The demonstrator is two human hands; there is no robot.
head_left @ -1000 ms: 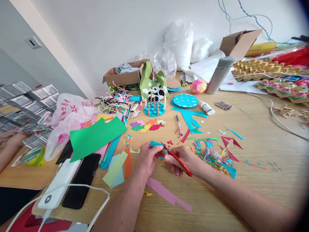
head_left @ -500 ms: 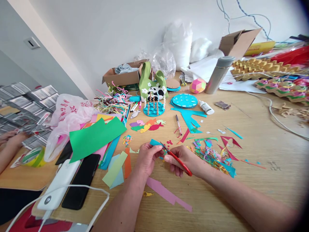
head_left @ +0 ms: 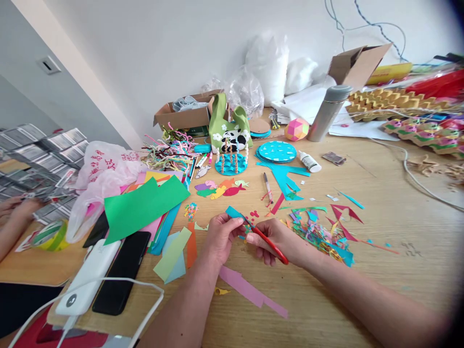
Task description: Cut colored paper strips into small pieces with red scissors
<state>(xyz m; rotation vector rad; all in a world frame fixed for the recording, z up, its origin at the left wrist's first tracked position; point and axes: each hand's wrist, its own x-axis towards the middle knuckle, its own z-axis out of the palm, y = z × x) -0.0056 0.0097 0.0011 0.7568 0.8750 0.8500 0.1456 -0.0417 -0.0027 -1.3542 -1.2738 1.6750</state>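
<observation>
1. Left hand (head_left: 220, 238): at the centre of the frame, thumb and fingers pinching a small blue paper piece (head_left: 233, 211).
2. Right hand (head_left: 271, 237): just right of centre, closed around red-handled scissors (head_left: 272, 248). The blades point to the upper left and meet the blue paper piece; how far they are parted cannot be determined.
3. Paper fish (head_left: 218, 189): several colours, lying flat in a cluster above the left hand.
4. Paper scraps (head_left: 319, 229): mixed colours, heaped to the right of the right hand.
5. Purple paper strip (head_left: 250, 290): flat on the wooden table (head_left: 326, 299), below both hands.
6. Green paper sheet (head_left: 145, 203): left of centre, lying over other coloured sheets.
7. Black phone (head_left: 121, 273): lower left, beside a white power bank (head_left: 85, 278).
8. Blue disc (head_left: 277, 152): white-flecked, upper centre, near a white bottle (head_left: 310, 162) lying on its side.
9. Green panda bag (head_left: 230, 128): upper centre, behind a blue stand (head_left: 231, 165) with upright twisted posts.
10. Grey flask (head_left: 328, 113): upper right, beside a pink and yellow faceted ball (head_left: 297, 129).
11. Another person's hand (head_left: 27, 210): left edge, near stacked grey bundles (head_left: 58, 208).
</observation>
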